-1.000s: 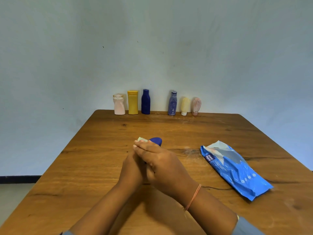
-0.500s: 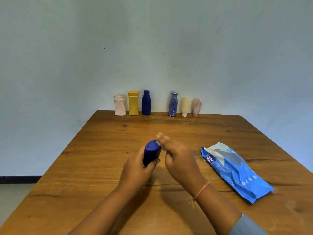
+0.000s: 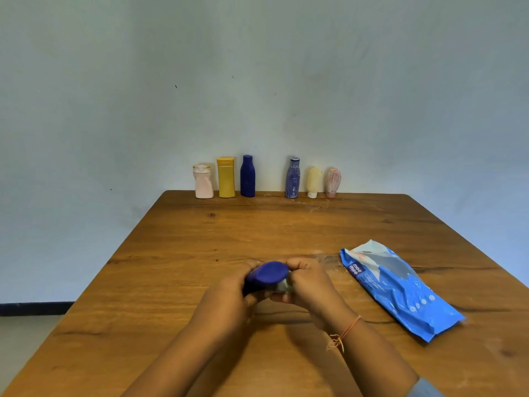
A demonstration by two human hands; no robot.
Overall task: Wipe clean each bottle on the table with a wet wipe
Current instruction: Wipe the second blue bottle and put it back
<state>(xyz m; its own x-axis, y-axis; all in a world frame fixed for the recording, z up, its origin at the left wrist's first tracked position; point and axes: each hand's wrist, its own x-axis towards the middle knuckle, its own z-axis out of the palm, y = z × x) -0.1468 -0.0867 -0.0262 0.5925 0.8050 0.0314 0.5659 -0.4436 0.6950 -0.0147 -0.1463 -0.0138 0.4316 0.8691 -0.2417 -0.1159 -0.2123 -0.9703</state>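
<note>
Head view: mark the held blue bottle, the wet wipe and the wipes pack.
held blue bottle (image 3: 267,273), head view, end facing the camera.
wet wipe (image 3: 282,285), head view, grey patch beside the bottle.
wipes pack (image 3: 400,290), head view, middle of wrapper.

Dark blue bottle (image 3: 267,275) held tilted, with a wet wipe (image 3: 283,286) pressed to it.
The bottle is gripped in the left hand (image 3: 229,293), a broad oval end turned up and away. The crumpled greyish wipe is pinched in the right hand (image 3: 307,285) against the bottle's right side. Well beyond both hands, six others are stood upright in a row: pale pink bottle (image 3: 203,181), yellow bottle (image 3: 226,177), second dark blue bottle (image 3: 247,176), then, after a gap, streaked blue bottle (image 3: 292,179), cream tube (image 3: 314,182) and streaked pink bottle (image 3: 333,182).
</note>
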